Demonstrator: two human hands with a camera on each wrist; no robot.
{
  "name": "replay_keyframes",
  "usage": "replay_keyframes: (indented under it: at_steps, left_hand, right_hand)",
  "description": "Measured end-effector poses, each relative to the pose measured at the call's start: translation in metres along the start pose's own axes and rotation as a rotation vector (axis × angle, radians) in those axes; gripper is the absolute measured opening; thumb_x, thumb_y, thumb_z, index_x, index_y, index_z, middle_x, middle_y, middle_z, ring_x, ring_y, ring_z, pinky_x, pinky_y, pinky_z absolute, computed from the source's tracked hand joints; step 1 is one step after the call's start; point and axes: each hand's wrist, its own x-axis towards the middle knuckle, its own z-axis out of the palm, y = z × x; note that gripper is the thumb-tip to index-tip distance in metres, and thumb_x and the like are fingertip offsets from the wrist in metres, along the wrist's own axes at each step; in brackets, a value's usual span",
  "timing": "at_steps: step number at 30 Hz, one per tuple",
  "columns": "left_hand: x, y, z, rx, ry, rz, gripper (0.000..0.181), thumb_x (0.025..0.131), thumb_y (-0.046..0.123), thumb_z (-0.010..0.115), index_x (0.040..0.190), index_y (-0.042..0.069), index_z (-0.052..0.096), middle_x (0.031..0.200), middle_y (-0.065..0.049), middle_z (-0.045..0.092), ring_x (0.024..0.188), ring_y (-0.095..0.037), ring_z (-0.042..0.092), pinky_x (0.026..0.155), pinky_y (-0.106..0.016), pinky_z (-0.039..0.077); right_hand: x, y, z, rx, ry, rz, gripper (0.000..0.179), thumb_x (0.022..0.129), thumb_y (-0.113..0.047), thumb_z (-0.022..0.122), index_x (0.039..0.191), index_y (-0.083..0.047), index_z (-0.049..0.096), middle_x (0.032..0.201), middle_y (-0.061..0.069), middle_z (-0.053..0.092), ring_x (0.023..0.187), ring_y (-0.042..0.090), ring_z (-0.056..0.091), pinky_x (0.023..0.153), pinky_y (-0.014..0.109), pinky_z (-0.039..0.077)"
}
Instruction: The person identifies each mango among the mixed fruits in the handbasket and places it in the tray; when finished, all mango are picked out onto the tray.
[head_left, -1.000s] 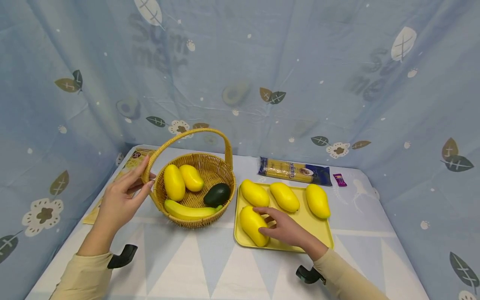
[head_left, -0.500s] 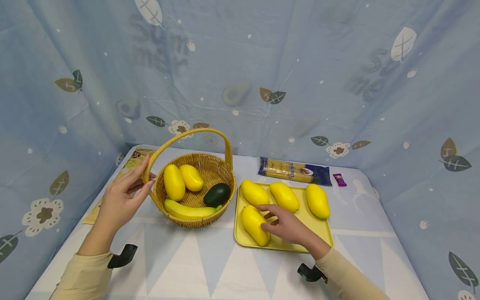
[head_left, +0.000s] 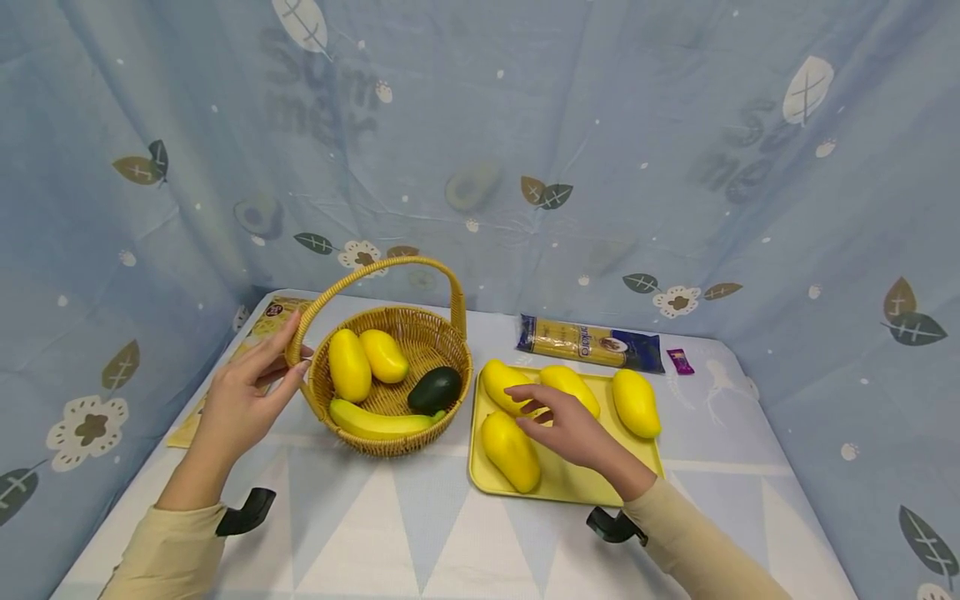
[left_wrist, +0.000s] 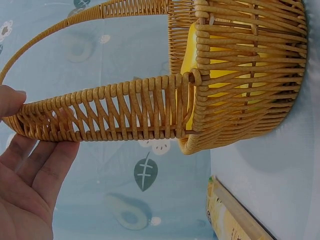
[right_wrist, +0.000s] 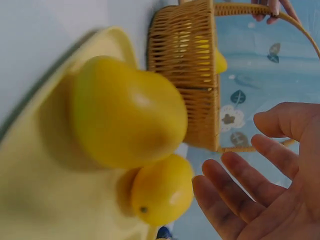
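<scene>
My left hand (head_left: 247,396) grips one side of the arched handle (left_wrist: 105,112) of a wicker basket (head_left: 386,446), thumb on one face and fingers on the other. Inside the basket lie two yellow mangoes (head_left: 349,367), a banana (head_left: 382,422) and a dark green avocado (head_left: 435,390). Over the yellow tray (head_left: 577,483) hovers my right hand (head_left: 566,425), fingers loosely extended and holding nothing. Just below it, at the tray's front left, rests a mango (head_left: 510,452). In the right wrist view that mango (right_wrist: 127,112) sits apart from the fingers. Several more mangoes (head_left: 635,403) line the tray's back.
Behind the tray lies a pasta packet (head_left: 588,342), with a small purple wrapped candy (head_left: 680,361) to its right. A yellow packet (head_left: 277,315) lies left of the basket, partly hidden by the left hand. A patterned blue curtain (head_left: 495,167) encloses the table.
My right hand has come off the front-left mango and risen a little up and back. That mango stays on the tray, barely shifted. The left hand keeps its grip on the handle.
</scene>
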Motion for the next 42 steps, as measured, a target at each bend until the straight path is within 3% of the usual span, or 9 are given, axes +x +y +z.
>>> replay_keyframes:
  at_steps: [11,22,31,42]
  left_hand:
    - [0.0,-0.002,-0.001,-0.013,0.006,0.027,0.081,0.086,-0.013,0.073,0.155,0.018,0.045,0.109,-0.011,0.073,0.102,0.015,0.054,0.089,-0.003,0.045]
    - [-0.001,-0.003,0.001,-0.004,0.001,0.027,0.084,0.086,-0.013,0.074,0.156,0.021,0.044,0.108,-0.011,0.073,0.102,0.015,0.054,0.088,-0.003,0.046]
    - [0.0,-0.003,0.0,0.026,0.004,0.036,0.082,0.086,-0.01,0.075,0.156,0.02,0.044,0.109,-0.009,0.074,0.099,0.014,0.055,0.088,-0.003,0.045]
    - [-0.001,-0.004,0.0,0.019,-0.004,0.016,0.082,0.087,-0.009,0.074,0.156,0.024,0.043,0.109,-0.01,0.073,0.101,0.016,0.053,0.088,-0.002,0.044]
  right_hand:
    - [0.051,-0.038,0.005,0.041,-0.015,-0.01,0.043,0.101,-0.021,0.065,0.143,-0.021,0.059,0.137,0.009,0.062,0.113,0.019,0.063,0.094,0.037,0.057]
    - [0.117,-0.073,0.035,0.06,-0.097,0.047,0.048,0.101,-0.032,0.066,0.147,-0.028,0.054,0.137,-0.002,0.06,0.111,0.013,0.061,0.089,0.034,0.056]
    - [0.168,-0.089,0.058,-0.027,-0.091,0.048,0.053,0.1,-0.034,0.066,0.149,-0.018,0.053,0.141,0.007,0.059,0.119,0.022,0.061,0.092,0.035,0.056]
    - [0.2,-0.101,0.096,0.071,-0.159,0.088,0.059,0.099,-0.035,0.069,0.152,-0.021,0.049,0.143,0.008,0.057,0.127,0.021,0.056,0.093,0.033,0.054]
